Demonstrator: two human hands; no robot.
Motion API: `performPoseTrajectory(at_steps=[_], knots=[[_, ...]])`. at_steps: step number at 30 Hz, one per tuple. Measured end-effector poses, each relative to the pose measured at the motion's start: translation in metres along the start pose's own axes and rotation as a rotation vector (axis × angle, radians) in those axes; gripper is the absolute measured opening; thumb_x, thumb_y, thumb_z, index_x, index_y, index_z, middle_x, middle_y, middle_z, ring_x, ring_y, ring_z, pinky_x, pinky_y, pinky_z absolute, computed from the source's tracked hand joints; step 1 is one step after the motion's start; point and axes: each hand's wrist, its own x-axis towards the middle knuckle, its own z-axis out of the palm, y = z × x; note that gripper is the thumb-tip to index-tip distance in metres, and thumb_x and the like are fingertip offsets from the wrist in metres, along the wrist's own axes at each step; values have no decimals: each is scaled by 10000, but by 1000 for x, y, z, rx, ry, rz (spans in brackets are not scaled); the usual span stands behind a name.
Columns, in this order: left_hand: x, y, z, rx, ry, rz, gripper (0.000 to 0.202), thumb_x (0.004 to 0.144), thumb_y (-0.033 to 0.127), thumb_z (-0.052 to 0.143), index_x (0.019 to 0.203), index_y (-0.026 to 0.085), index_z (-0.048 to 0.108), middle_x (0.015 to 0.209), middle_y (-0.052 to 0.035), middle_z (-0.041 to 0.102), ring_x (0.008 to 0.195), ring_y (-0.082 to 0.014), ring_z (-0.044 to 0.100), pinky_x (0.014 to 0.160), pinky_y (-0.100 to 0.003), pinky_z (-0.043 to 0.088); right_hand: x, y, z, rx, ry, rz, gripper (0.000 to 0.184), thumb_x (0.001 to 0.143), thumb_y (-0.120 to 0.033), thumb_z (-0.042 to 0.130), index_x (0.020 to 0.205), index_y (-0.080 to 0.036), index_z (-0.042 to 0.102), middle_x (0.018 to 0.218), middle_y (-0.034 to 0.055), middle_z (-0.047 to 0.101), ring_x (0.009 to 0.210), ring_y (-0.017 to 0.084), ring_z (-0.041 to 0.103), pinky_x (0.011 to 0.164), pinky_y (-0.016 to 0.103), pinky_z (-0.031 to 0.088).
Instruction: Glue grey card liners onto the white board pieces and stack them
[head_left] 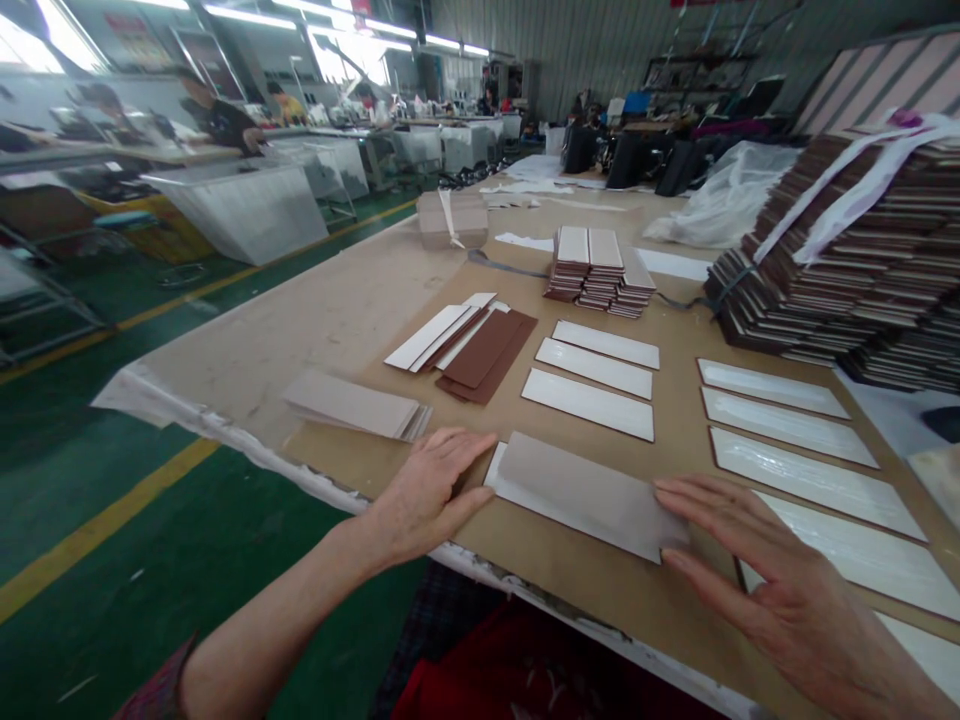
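A grey strip [577, 485] lies over a white-faced strip [496, 468], whose white left end and front edge show from under it. My right hand [772, 570] has the grey strip's right end between thumb and fingers; that end looks slightly raised and blurred. At the opposite end, my left hand [431, 490] rests with straight fingers and thumb apart, its tips touching the white strip's left edge. A small pile of grey strips [356, 403] lies just beyond my left hand. Shiny white strips with brown edges [810, 475] lie in a column beside my right hand.
Further in lie more white strips [592, 400], loose brown strips [487, 350], stacked strips [589, 265] and a tied grey bundle [452, 220]. A tall tied stack [862, 240] stands at right. The table edge [247, 455] runs along the left. People work at benches behind.
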Motion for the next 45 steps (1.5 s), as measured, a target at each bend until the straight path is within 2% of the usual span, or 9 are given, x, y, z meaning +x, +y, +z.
performPoseTrajectory(at_steps=[5,13,29,45], knots=[[-2,-3,3,6,-7,-18,515,942,319,580,1420,214,420,1365,-97,562,1282,-261,457,1082,-489,370,5,3,3,12,-33,-54,388,945,-366,579,1323,-283,548,1292,30,637,1258,229,528,989,423,548],[1,0,1,1,-2,-12,498,931,311,590,1397,205,449,1330,-97,590,1252,-260,477,1062,-473,381,4,11,13,-19,-75,-54,398,932,-386,597,1315,-280,563,1323,24,626,1290,260,504,1003,483,535],[2,1,3,3,3,-15,453,912,281,612,1347,249,490,1282,-60,617,1223,-256,492,1031,-453,390,8,12,18,-6,-66,-65,360,919,-354,588,1258,-244,641,1279,55,661,1278,276,528,987,482,540],[3,3,1,2,-3,-21,423,908,258,603,1322,233,525,1280,-65,627,1229,-264,492,1041,-472,386,5,14,23,-30,-104,-63,380,922,-327,581,1280,-212,632,1313,75,641,1318,293,494,1013,539,515]])
